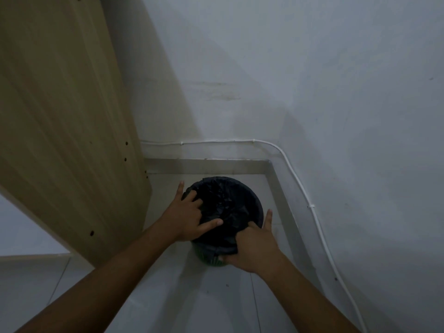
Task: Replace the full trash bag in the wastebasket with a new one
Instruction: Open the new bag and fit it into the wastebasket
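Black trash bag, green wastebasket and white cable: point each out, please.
black trash bag [228, 203]: head view, crumpled plastic across the opening.
green wastebasket [209, 259]: head view, side wall below the bag's edge.
white cable [314, 212]: head view, run along the right wall.

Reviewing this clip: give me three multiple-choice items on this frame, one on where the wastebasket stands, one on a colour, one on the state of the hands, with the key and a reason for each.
1. Where does the wastebasket stand?
A. On a table
B. On the floor in the wall corner, beside the wooden panel
C. Inside a cupboard

2. What colour is the trash bag?
A. White
B. Black
C. Blue

3. What are the hands doing?
A. Both are on the bag at the basket's mouth
B. Both hang clear of it
C. Only one touches it

Key: 1 B, it sits on tiles where two walls meet. 2 B, the plastic is black over a green basket. 3 A, the left hand presses on the bag and the right hand grips its rim fold.
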